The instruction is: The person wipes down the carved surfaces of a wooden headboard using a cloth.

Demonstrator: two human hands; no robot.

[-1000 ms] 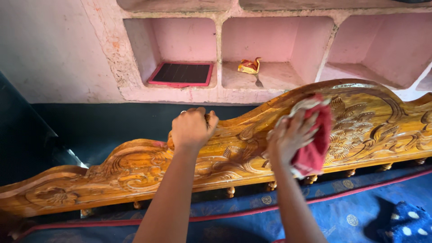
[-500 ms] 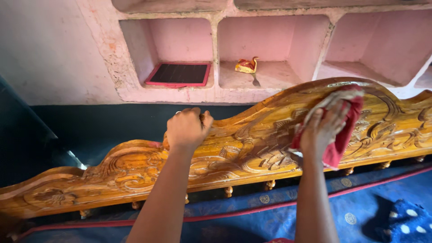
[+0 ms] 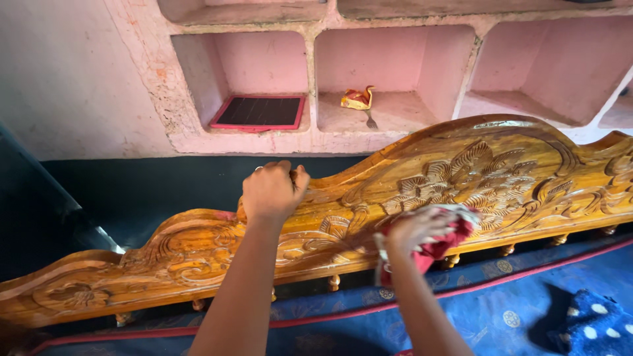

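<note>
The right hand (image 3: 414, 227) bunches a red cloth (image 3: 440, 245) against the carved wooden headboard's (image 3: 501, 178) lower edge, the left hand (image 3: 271, 191) clamps its top edge, and dullness or shine gives no clue to the wiping's progress.

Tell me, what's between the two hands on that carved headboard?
In the head view, only bare carved wood of the headboard lies between the left hand and the right hand, which holds a red cloth.
</note>
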